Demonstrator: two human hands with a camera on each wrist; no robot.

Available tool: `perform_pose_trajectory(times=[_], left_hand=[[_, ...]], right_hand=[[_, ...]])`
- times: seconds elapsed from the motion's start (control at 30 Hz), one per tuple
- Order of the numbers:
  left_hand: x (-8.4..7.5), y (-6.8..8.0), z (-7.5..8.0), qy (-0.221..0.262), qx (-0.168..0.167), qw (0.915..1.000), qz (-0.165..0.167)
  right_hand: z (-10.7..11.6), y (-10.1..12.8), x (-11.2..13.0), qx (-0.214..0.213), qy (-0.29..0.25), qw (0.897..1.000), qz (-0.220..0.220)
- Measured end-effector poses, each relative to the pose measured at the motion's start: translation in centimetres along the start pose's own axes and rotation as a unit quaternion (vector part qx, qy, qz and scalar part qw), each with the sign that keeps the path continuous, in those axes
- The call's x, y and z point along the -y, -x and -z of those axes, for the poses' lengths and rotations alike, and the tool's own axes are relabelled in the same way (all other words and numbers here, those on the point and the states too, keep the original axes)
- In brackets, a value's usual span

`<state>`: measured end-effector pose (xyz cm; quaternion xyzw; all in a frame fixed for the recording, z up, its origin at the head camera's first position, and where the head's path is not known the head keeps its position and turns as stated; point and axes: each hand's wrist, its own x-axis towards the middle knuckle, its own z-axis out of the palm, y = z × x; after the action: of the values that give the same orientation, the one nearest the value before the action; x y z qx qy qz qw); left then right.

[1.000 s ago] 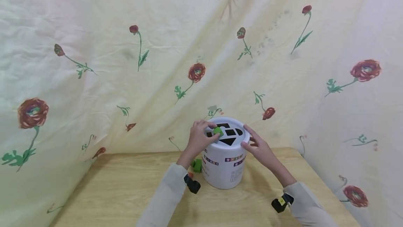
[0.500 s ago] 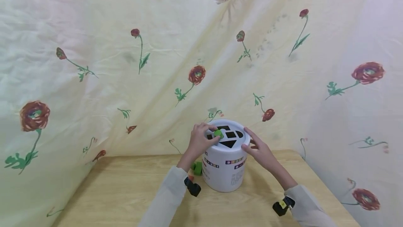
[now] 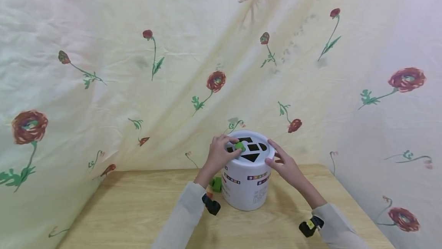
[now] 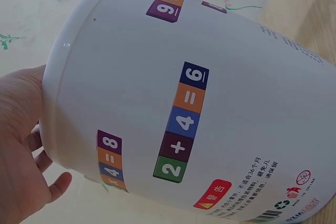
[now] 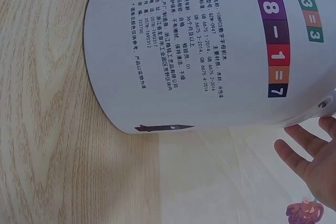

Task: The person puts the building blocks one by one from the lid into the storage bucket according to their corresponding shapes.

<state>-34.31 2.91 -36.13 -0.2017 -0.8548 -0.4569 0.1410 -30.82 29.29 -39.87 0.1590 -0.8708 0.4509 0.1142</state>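
A white shape-sorter bucket (image 3: 246, 187) stands on the wooden table (image 3: 138, 210), its lid (image 3: 267, 157) cut with several dark shaped holes. My left hand (image 3: 219, 153) pinches a small green block (image 3: 238, 146) on the left part of the lid, over a hole. My right hand (image 3: 281, 162) lies with straight fingers against the lid's right rim. The left wrist view shows the bucket (image 4: 189, 103) wall with coloured number stickers and my left hand (image 4: 21, 150) at its rim. In the right wrist view the bucket (image 5: 210, 51) fills the frame, with my right hand's fingers (image 5: 310, 156) near its rim.
Another green block (image 3: 216, 184) lies on the table just left of the bucket's base. A flowered cloth (image 3: 138, 68) hangs close behind and on both sides. Bare wood stretches toward the table's front edge.
The green block has sunk slightly lower on the lid under my left hand. My right hand has stayed at the rim. The head view has shifted a little.
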Motion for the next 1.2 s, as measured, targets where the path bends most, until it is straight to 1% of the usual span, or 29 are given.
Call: perform_pose_trajectory(times=[0.27, 0.43, 0.83, 1.2], left_hand=[[-0.13, 0.01, 0.05, 0.002, 0.004, 1.0, 0.008], [-0.35, 0.12, 0.2, 0.004, 0.005, 0.9999, 0.014], [-0.34, 0.12, 0.04, 0.013, 0.004, 0.9996, 0.025], [-0.15, 0.1, -0.06, 0.029, 0.0, 0.9993, 0.023]], right_hand=[[0.21, 0.18, 0.57, 0.005, -0.011, 1.0, -0.005], [0.2, 0.21, 0.4, 0.007, -0.009, 1.0, -0.008], [0.04, 0.25, 0.27, 0.007, -0.015, 1.0, -0.012], [0.22, 0.55, 0.74, 0.008, -0.017, 1.0, -0.008]])
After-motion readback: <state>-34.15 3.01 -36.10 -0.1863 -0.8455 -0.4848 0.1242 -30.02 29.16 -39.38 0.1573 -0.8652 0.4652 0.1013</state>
